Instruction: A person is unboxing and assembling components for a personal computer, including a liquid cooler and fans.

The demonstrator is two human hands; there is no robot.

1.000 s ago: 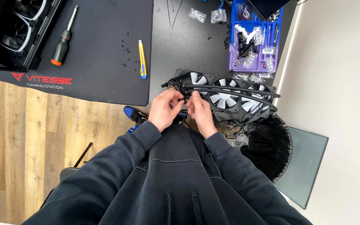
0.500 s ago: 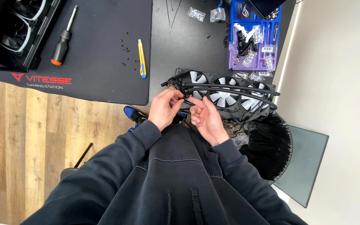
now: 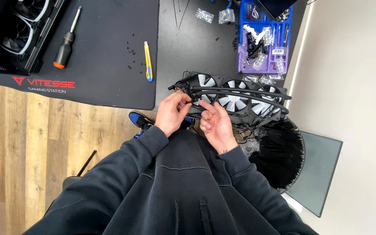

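A black liquid-cooler radiator (image 3: 236, 98) with three white-bladed fans and two black hoses (image 3: 249, 93) hangs past the desk's near edge, in front of me. My left hand (image 3: 172, 114) pinches something small and dark, hard to identify, at the hose end near the pump block (image 3: 180, 88). My right hand (image 3: 216, 124) is just beside it, palm up, fingers loosely spread, fingertips close to the same spot and under the radiator's near edge. Both arms wear dark sleeves.
On the dark desk mat (image 3: 105, 65) lie a screwdriver (image 3: 66, 41) with a black and orange handle, a yellow and blue utility knife (image 3: 147, 61) and several small screws (image 3: 131, 45). A computer case (image 3: 14, 30) sits far left. A purple parts tray (image 3: 262, 41) stands behind the radiator. A black bin (image 3: 283, 152) is below right.
My right hand has come away from the hose end, drawn back toward me and turned palm up with the fingers opening. My left hand has stayed at the hose end.
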